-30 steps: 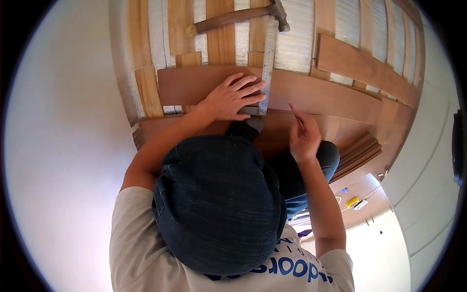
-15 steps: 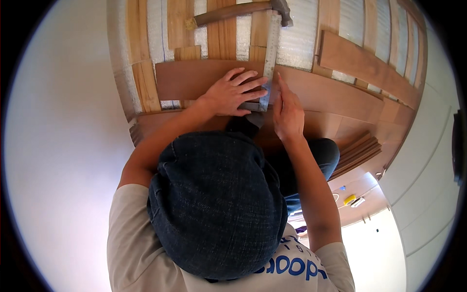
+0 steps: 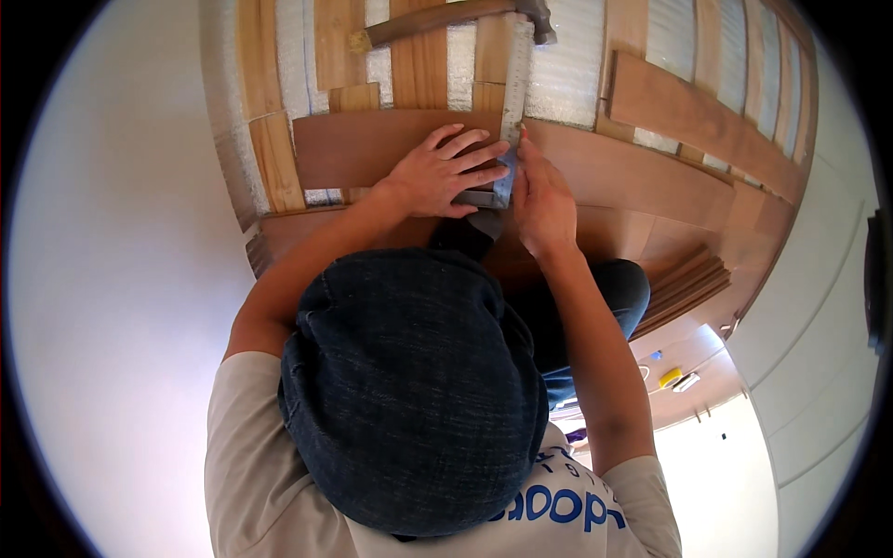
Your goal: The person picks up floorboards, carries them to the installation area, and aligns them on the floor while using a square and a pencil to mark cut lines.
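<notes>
My left hand (image 3: 439, 172) lies flat with fingers spread on a brown floorboard (image 3: 339, 149), its fingertips at a metal try square (image 3: 512, 98). The square's blade crosses the board and reaches up to a hammer (image 3: 446, 20), while its short stock (image 3: 479, 197) sits by the board's near edge. Close along the blade's right side is my right hand (image 3: 546, 200), its fingers drawn together and pointing forward. A small tip shows at its index finger, too small to name. Another long floorboard (image 3: 633, 172) extends to the right of the blade.
Wooden battens (image 3: 419, 60) with silvery foil sheet (image 3: 566, 79) between them lie ahead. A loose board (image 3: 702, 116) rests across battens at the right. Stacked boards (image 3: 684, 293) lie beside my knee. A yellow roll (image 3: 670, 378) is behind on the right. A pale wall (image 3: 121, 260) stands left.
My right hand has moved slightly forward and left, its fingertips now against the square's blade edge. My left hand stays spread on the board and square.
</notes>
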The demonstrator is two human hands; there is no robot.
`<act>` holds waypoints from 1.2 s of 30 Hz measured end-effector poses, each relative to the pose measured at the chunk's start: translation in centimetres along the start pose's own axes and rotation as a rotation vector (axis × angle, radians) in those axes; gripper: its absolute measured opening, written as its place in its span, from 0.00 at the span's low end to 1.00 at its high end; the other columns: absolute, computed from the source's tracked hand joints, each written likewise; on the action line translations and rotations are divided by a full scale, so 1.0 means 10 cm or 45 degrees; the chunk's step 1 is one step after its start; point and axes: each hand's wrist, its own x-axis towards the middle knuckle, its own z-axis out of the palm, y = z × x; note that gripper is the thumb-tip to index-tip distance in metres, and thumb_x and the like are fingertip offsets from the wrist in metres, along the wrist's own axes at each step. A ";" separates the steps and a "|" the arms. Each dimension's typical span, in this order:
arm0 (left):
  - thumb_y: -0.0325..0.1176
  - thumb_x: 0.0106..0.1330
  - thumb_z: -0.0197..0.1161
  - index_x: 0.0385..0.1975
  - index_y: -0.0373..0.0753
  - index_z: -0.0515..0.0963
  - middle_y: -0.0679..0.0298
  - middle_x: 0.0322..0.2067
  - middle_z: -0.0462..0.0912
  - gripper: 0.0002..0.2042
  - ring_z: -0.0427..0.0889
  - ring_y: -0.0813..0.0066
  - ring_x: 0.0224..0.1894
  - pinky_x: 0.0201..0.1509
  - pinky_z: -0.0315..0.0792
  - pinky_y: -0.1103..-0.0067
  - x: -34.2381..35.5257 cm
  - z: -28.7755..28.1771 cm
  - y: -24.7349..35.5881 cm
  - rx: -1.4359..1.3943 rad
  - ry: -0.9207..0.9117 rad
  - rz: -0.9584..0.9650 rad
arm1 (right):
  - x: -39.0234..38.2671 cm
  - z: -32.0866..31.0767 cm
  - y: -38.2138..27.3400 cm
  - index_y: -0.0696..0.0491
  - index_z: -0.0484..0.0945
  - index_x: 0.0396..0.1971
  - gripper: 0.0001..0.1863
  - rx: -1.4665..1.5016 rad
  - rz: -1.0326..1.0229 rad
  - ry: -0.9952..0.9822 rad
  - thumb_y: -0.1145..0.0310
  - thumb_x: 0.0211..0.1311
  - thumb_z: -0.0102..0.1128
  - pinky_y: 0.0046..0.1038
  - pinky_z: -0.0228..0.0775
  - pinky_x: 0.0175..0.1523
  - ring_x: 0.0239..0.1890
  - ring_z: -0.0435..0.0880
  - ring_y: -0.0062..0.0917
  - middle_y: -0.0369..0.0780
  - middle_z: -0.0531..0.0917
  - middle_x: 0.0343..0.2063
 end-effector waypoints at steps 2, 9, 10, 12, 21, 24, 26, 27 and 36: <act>0.57 0.61 0.72 0.78 0.62 0.65 0.69 0.81 0.56 0.42 0.58 0.60 0.79 0.82 0.52 0.55 -0.01 0.01 0.00 -0.026 0.010 -0.003 | 0.01 -0.01 -0.03 0.56 0.74 0.67 0.24 -0.059 -0.037 -0.010 0.71 0.74 0.57 0.44 0.80 0.55 0.51 0.86 0.47 0.49 0.87 0.49; 0.58 0.60 0.72 0.77 0.61 0.67 0.69 0.82 0.56 0.42 0.58 0.60 0.79 0.82 0.51 0.54 -0.01 0.03 0.00 -0.013 0.035 0.002 | 0.00 -0.04 -0.09 0.57 0.70 0.71 0.27 -0.140 0.021 -0.120 0.71 0.73 0.57 0.43 0.81 0.54 0.49 0.87 0.46 0.49 0.86 0.50; 0.59 0.60 0.72 0.77 0.61 0.66 0.69 0.81 0.56 0.42 0.58 0.60 0.79 0.82 0.52 0.54 -0.01 0.02 0.00 0.006 0.025 0.000 | 0.02 -0.06 -0.11 0.58 0.69 0.71 0.29 -0.160 0.011 -0.152 0.71 0.72 0.57 0.43 0.81 0.54 0.49 0.88 0.46 0.49 0.86 0.50; 0.60 0.61 0.71 0.77 0.61 0.65 0.69 0.81 0.57 0.42 0.59 0.60 0.79 0.82 0.52 0.54 -0.01 0.02 0.00 0.027 0.016 -0.001 | -0.01 -0.07 -0.10 0.58 0.68 0.72 0.30 -0.182 0.000 -0.180 0.71 0.72 0.57 0.42 0.81 0.53 0.48 0.88 0.45 0.49 0.86 0.50; 0.59 0.62 0.71 0.77 0.60 0.66 0.68 0.81 0.57 0.41 0.57 0.59 0.79 0.82 0.51 0.54 0.01 -0.01 0.01 0.010 0.004 0.014 | 0.01 -0.15 -0.12 0.57 0.67 0.73 0.31 -0.226 0.011 -0.227 0.71 0.71 0.56 0.44 0.81 0.52 0.47 0.87 0.47 0.50 0.86 0.50; 0.59 0.63 0.70 0.77 0.60 0.67 0.68 0.81 0.57 0.40 0.57 0.60 0.80 0.82 0.51 0.54 -0.01 0.01 0.01 0.008 0.003 -0.005 | -0.33 -0.25 -0.20 0.57 0.67 0.73 0.31 -0.305 0.099 -0.489 0.71 0.70 0.57 0.45 0.80 0.53 0.47 0.87 0.46 0.51 0.86 0.50; 0.58 0.62 0.71 0.77 0.61 0.66 0.68 0.82 0.54 0.41 0.56 0.59 0.80 0.82 0.50 0.54 -0.01 0.02 0.01 -0.008 0.012 0.000 | -0.56 -0.24 -0.18 0.59 0.67 0.73 0.31 -0.142 0.026 -0.394 0.71 0.70 0.56 0.45 0.80 0.53 0.47 0.87 0.46 0.50 0.86 0.49; 0.58 0.62 0.71 0.77 0.61 0.66 0.68 0.82 0.54 0.41 0.56 0.59 0.80 0.82 0.50 0.54 -0.01 0.01 0.01 -0.007 0.012 0.003 | -0.55 -0.26 -0.24 0.60 0.68 0.72 0.31 -0.163 0.003 -0.350 0.72 0.69 0.56 0.44 0.80 0.54 0.48 0.87 0.46 0.50 0.86 0.49; 0.57 0.61 0.72 0.77 0.60 0.67 0.68 0.82 0.55 0.41 0.57 0.58 0.80 0.82 0.49 0.54 0.01 0.02 0.02 -0.008 0.037 0.017 | -0.54 -0.34 -0.23 0.60 0.71 0.68 0.27 -0.208 0.095 -0.506 0.73 0.70 0.55 0.42 0.80 0.54 0.46 0.87 0.46 0.50 0.87 0.46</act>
